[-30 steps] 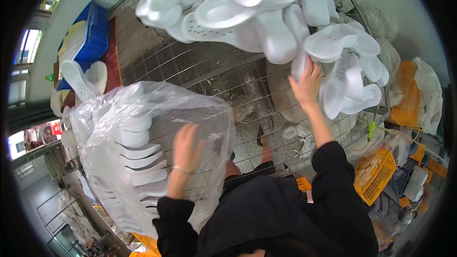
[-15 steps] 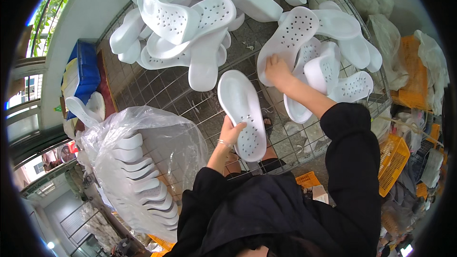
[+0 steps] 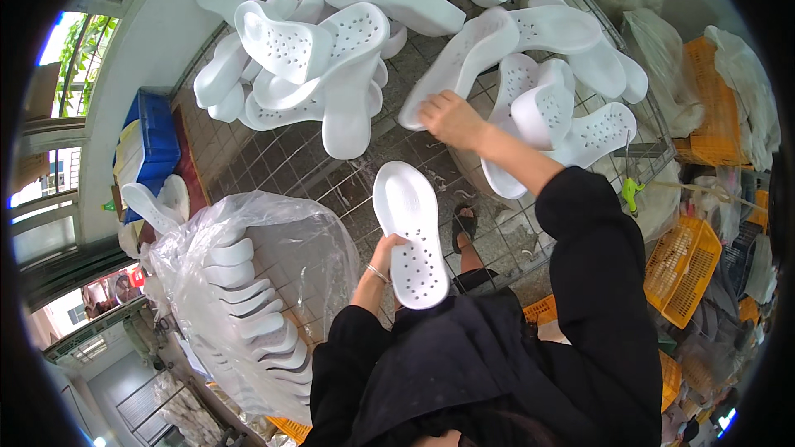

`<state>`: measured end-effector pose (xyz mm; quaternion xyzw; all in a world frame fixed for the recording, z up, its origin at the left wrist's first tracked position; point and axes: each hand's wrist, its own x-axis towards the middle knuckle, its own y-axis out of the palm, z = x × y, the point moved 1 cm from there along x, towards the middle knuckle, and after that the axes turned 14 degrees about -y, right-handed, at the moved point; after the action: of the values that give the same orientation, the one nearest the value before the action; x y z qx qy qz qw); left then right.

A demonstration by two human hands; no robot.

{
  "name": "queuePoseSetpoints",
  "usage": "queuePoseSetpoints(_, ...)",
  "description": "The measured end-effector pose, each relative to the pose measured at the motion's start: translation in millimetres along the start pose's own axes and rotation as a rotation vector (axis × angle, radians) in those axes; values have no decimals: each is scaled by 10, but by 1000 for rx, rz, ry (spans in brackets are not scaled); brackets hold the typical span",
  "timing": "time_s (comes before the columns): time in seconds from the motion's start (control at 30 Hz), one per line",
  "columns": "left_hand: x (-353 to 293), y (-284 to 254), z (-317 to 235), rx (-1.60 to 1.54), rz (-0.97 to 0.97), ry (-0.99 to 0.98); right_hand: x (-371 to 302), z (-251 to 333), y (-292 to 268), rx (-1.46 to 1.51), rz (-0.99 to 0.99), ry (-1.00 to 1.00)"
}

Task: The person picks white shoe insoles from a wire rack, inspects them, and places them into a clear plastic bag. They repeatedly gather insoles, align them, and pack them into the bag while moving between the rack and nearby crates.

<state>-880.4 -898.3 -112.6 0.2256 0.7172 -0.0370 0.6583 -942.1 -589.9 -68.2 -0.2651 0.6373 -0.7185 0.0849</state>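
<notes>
My left hand grips a white shoe sole by its side, close in front of my body. This sole has a smooth hollow at the far end and small holes in the near half. Farther right, my right hand is closed on the near end of a second white sole, which is tilted on its side at the edge of the right-hand pile. Several perforated soles lie beside and beyond that hand. A larger heap of white soles rests at the far left of the wire rack.
At the left, a clear plastic bag holds a row of stacked soles. A blue bin stands behind it. Orange crates and plastic bags crowd the right. A green-handled tool hangs at the rack's right edge.
My right hand has moved left, tipping the sole it holds on its side and drawing it away from the pile. The left-hand sole has come nearer my body and turned more upright.
</notes>
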Motion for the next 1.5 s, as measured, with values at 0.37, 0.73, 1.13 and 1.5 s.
queuePoseSetpoints(0.37, 218, -344, 121, -282, 489, 109, -1433, 254, -1251, 87, -398, 707)
queuePoseSetpoints(0.73, 255, 17, 133, -345, 670, -5, -1115, 1155, -1567, 545, -227, -50)
queuePoseSetpoints(1.13, 85, -342, 561, -226, 543, 221, -987, -612, -564, 335, 152, -119)
queuePoseSetpoints(1.5, -475, -59, 439, -233, 432, 379, -933, 253, -1404, 398, 114, 451)
